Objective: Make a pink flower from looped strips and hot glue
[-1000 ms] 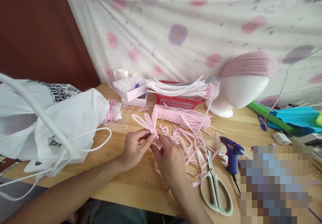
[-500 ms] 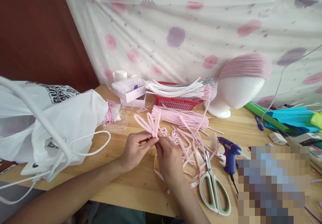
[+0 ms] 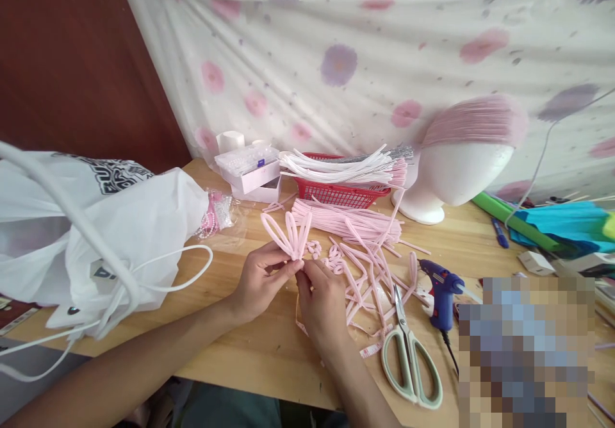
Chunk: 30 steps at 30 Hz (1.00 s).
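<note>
Pink pipe cleaners bent into several long loops (image 3: pixel 291 239) fan upward like petals in front of me. My left hand (image 3: pixel 262 280) pinches their gathered base between thumb and fingers. Close beside it, my right hand (image 3: pixel 319 293) is closed, its fingertips at the same base; its fingers partly hide what they grip. Just beyond the hands lie small pink coiled pieces (image 3: pixel 333 261) and loose bent pipe cleaners (image 3: pixel 369 274). A bundle of straight pink pipe cleaners (image 3: pixel 336 220) rests behind them.
Scissors (image 3: pixel 408 357) and a blue glue gun (image 3: pixel 442 290) lie to the right. A red basket (image 3: pixel 336 192) of pipe cleaners, white boxes (image 3: pixel 252 175) and a foam head (image 3: pixel 466 165) stand at the back. White bags (image 3: pixel 144 236) and a cable (image 3: pixel 206 261) occupy the left.
The loops have tilted slightly to the right and closer together in my fingers. Both hands stay at the base. The view has shifted a little.
</note>
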### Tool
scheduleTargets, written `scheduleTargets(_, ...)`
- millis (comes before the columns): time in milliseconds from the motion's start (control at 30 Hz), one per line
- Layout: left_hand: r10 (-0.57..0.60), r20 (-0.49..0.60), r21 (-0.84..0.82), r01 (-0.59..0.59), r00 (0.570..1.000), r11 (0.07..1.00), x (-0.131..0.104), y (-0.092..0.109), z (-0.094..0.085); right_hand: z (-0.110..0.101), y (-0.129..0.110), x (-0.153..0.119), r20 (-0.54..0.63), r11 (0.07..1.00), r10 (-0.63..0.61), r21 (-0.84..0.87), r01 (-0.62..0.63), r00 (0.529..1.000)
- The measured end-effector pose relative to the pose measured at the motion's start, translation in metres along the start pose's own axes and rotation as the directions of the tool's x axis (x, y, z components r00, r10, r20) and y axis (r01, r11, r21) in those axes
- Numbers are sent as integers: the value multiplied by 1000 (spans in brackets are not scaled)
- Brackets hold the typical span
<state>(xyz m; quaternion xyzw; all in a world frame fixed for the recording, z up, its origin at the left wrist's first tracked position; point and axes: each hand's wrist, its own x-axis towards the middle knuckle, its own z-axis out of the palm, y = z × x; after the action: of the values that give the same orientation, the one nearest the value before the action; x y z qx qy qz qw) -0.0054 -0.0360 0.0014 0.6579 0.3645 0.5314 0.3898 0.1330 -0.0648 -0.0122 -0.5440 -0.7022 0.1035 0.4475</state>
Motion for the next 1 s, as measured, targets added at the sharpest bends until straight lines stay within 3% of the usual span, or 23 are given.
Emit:
scheduleTargets(167,11,2,-8,-11,1000,1000,-1,-2,0,2,-2,0,-11,999,-14,34,14,1000)
scheduleTargets(700,-170,83,-166,182,982,969,4,5,3,3,0,-2,-80,999,-21,37,24,997)
scheduleTargets(867,-161,101,-134,174,982,976,3,5,3,2,2,-4,-118,999,-27,31,31,993)
scheduleTargets(1000,-88,112,-49,94,990,994,3,2,2,3,2,-3,-133,999,-32,5,32,991)
